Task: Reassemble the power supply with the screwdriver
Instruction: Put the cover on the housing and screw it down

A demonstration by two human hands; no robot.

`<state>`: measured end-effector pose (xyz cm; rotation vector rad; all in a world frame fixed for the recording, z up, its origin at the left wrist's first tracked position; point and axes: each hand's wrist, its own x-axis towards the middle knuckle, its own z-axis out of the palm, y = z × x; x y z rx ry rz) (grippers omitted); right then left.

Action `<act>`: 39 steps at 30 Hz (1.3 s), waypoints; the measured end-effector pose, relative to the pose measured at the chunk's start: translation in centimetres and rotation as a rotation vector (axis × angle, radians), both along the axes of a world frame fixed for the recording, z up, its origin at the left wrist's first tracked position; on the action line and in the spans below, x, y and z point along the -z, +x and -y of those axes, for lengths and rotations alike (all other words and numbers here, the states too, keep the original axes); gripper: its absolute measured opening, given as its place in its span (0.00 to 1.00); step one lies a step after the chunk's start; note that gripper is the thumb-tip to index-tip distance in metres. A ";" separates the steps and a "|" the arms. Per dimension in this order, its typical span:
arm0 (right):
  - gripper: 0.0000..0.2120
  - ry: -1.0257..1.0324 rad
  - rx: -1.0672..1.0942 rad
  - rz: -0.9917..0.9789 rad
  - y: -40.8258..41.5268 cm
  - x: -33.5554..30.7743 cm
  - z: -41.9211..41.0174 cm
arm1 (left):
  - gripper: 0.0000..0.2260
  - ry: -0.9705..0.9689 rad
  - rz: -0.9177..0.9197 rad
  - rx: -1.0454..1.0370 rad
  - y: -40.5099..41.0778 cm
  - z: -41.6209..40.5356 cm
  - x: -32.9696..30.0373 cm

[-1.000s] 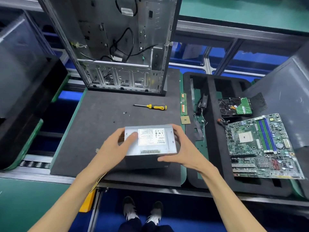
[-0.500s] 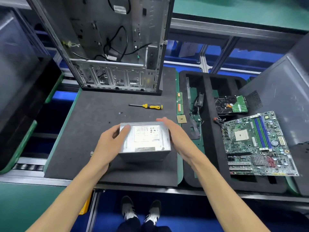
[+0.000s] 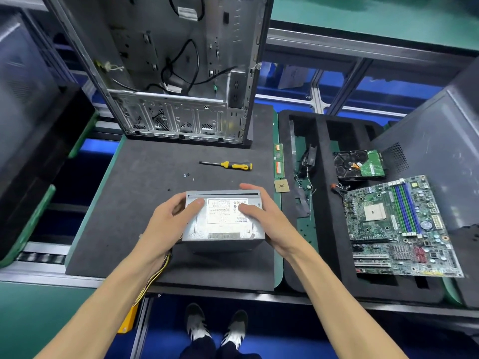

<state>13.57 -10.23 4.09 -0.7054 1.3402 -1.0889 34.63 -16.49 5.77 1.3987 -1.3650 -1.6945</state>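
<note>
A: Grey mat (image 3: 124, 203), open PC case (image 3: 178, 73) at far edge. PSU?
B: Near-centre on mat, left hand (image 3: 166, 224) & right hand (image 3: 267, 216) gripping its sides, thumbs on top.
A: Screwdriver?
B: Screwdriver (image 3: 228, 165) lies between case & PSU (image 3: 223, 224), untouched.

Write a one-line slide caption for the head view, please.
Both hands, left hand and right hand, grip the power supply before the open case.

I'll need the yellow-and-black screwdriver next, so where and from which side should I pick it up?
Take the yellow-and-black screwdriver by its thick handle at the right end, coming from above with the right hand. It lies flat on the dark foam mat, thin metal shaft pointing left, with open space around the handle.
</note>
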 end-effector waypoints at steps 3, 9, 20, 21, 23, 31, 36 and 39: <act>0.23 -0.009 0.015 0.003 -0.1 0.3 0.0 | 0.08 -0.007 0.012 -0.027 -0.1 0.0 0.3; 0.18 -0.037 0.061 -0.074 -0.1 0.8 0.2 | 0.08 -0.147 0.184 -0.032 -0.7 -0.1 0.6; 0.11 -0.155 -0.005 -0.248 -0.9 0.8 0.2 | 0.31 -0.594 0.570 0.223 -0.8 -0.2 -0.1; 0.10 -0.160 -0.008 -0.257 -0.9 0.7 0.2 | 0.38 -0.709 0.627 0.327 -1.0 -0.4 -0.7; 0.10 -0.160 -0.012 -0.272 -1.0 0.7 0.2 | 0.48 -0.851 0.745 0.504 -1.3 -0.7 -1.4; 0.52 -0.215 -0.405 -0.241 -3.7 1.2 -2.1 | 0.46 -0.938 0.760 0.510 -1.2 -0.3 -1.8; 0.49 -0.284 -0.372 -0.502 -4.0 1.0 -1.8 | 0.45 -0.951 0.765 0.509 -1.3 -0.4 -2.3; 0.48 -0.322 -0.345 -0.537 -4.0 1.2 -1.6 | 0.45 -0.970 0.768 0.506 -1.4 -0.4 -2.4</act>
